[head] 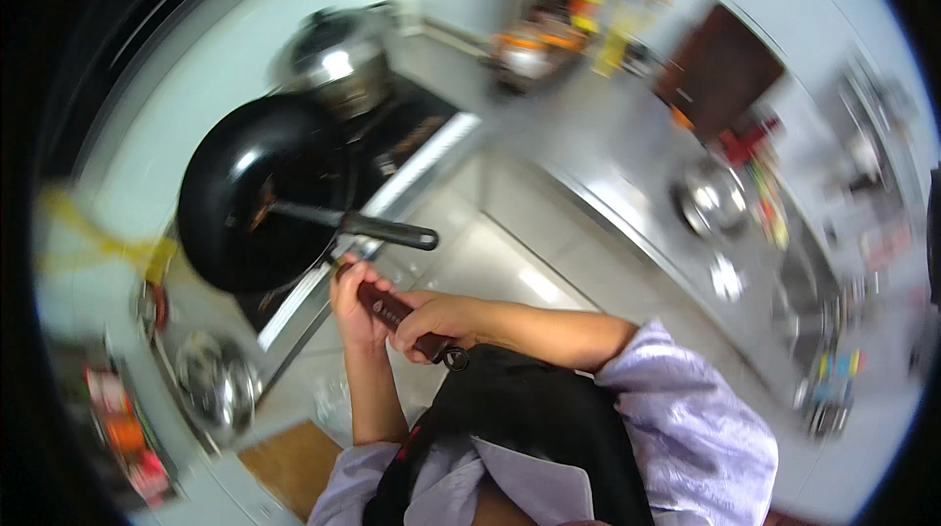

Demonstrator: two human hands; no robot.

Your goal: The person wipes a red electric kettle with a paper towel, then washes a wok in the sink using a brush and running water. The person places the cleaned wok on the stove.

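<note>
Both my hands are closed around the brown handle of a black wok on the stove at the left. My left hand grips the handle's end nearest the pan. Farther back, close to the hanging ring, my right hand wraps around it. A spatula with a black handle rests in the wok, its handle sticking out over the rim, touched by neither hand. Small brown bits of food lie by its blade; what they are is unclear.
Behind the wok stands a shiny metal pot with a lid. Condiment containers fill the back corner. Along the right, a steel counter bears a metal bowl and a dark cutting board. Another metal bowl sits left of me.
</note>
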